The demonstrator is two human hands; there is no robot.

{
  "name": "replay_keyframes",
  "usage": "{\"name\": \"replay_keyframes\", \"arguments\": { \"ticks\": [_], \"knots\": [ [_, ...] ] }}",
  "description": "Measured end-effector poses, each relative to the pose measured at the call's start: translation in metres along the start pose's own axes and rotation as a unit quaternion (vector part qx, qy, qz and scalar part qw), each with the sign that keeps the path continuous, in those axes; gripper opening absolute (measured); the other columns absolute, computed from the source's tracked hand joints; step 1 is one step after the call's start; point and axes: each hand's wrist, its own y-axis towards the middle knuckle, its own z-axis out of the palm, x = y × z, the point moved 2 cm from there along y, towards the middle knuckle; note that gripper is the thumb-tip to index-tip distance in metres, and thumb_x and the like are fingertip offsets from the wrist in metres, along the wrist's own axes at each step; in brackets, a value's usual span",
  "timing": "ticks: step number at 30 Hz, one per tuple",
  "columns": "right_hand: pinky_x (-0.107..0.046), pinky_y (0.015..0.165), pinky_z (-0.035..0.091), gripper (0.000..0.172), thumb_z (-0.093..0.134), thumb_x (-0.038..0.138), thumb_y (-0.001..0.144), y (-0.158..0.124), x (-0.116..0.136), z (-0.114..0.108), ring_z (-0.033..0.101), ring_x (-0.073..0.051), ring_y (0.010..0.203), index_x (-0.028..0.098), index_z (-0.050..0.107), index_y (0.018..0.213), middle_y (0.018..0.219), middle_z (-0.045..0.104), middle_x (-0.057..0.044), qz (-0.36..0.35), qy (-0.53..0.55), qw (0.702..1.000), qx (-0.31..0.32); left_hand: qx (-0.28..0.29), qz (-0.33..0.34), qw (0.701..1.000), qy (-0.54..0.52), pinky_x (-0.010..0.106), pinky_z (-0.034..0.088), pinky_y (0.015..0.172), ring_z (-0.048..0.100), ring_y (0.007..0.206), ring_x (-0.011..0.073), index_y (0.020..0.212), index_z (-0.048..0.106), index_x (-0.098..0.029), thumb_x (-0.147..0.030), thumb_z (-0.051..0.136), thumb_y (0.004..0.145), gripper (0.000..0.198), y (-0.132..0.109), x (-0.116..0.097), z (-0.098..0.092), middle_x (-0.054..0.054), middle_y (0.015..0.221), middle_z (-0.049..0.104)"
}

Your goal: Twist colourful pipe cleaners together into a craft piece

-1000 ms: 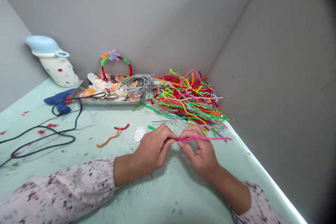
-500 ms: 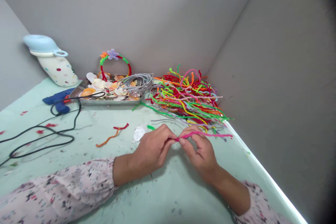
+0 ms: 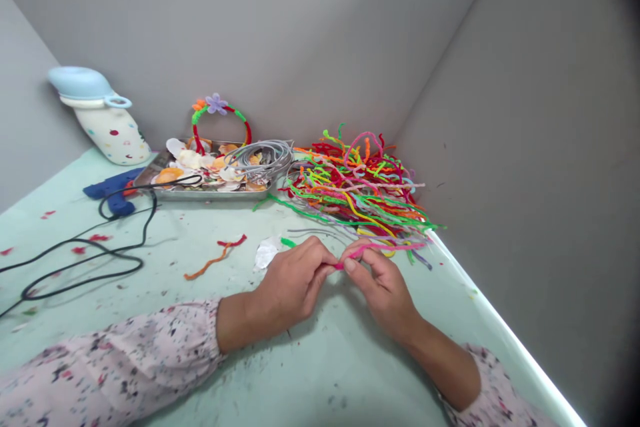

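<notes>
A pink pipe cleaner (image 3: 400, 247) is pinched between my two hands above the table. My left hand (image 3: 293, 280) closes thumb and fingers on its one end. Right beside it, the thumb and forefinger of my right hand (image 3: 380, 290) grip the same pipe cleaner, and its free part runs out over that hand to the right. Behind my left hand lie a green pipe cleaner end (image 3: 288, 242) and a crumpled silvery-white piece (image 3: 267, 253). What else the left fingers may cover is hidden.
A heap of coloured pipe cleaners (image 3: 360, 187) lies at the back. Left of it stand a metal tray (image 3: 215, 195) of shells, a wire coil (image 3: 267, 159) and a decorated hoop (image 3: 247, 127). Further left are a blue glue gun (image 3: 113, 192), its black cord (image 3: 83, 247) and a bottle (image 3: 107, 127).
The free part of the pink pipe cleaner has swung upward and away, toward the heap. Both hands stay almost in place, still pinching it.
</notes>
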Motion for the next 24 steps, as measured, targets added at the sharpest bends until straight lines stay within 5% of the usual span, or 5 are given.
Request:
{"name": "replay_keyframes", "arguments": {
  "ticks": [14, 24],
  "knots": [
    [-0.028, 0.067, 0.04, 0.028, 0.052, 0.037, 0.089, -0.0003, -0.0049, -0.0007, 0.047, -0.015, 0.071, 0.02, 0.053, 0.068, 0.071, 0.05, 0.001, 0.099, 0.068, 0.992, 0.029, 0.007, 0.021, 1.0, -0.008, 0.028, 0.043, 0.067, 0.054, 0.078, 0.0168, 0.096, 0.054, -0.017, -0.016, 0.042, 0.094, 0.012, -0.0006, -0.0015, 0.0014, 0.005, 0.082, 0.058],
    [-0.03, 0.075, 0.04, 0.02, 0.052, 0.031, 0.092, -0.0007, -0.0025, 0.0009, 0.053, -0.017, 0.078, 0.02, 0.056, 0.075, 0.077, 0.057, -0.001, 0.005, -0.009, 1.0, -0.003, 0.016, -0.058, 0.998, -0.03, 0.029, 0.043, 0.071, 0.052, 0.08, 0.0165, 0.099, 0.054, -0.016, -0.022, 0.049, 0.093, 0.011, 0.0007, -0.004, 0.0, 0.005, 0.089, 0.055]
  ]
}}
